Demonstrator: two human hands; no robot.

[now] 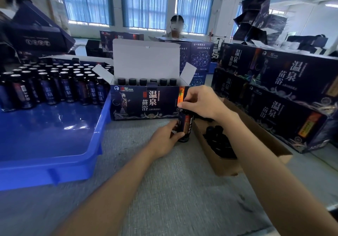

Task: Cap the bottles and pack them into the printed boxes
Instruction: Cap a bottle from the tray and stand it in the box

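A dark labelled bottle (185, 126) stands upright on the grey table in front of the open printed box (146, 102). My left hand (167, 137) grips its body from the left. My right hand (199, 102) comes down from above and pinches the top of the bottle, hiding the cap. Inside the open box a row of several capped bottles (147, 81) shows along the back. Many uncapped bottles (53, 83) stand in the blue tray (54, 164) at the left. Black caps (218, 140) lie in the brown cardboard box (228, 166) at the right.
Closed printed boxes (285, 96) are stacked along the right. More printed boxes (199, 58) stand behind the open one, and a person (176, 27) sits across the table. An empty dark box (36, 32) leans at the upper left.
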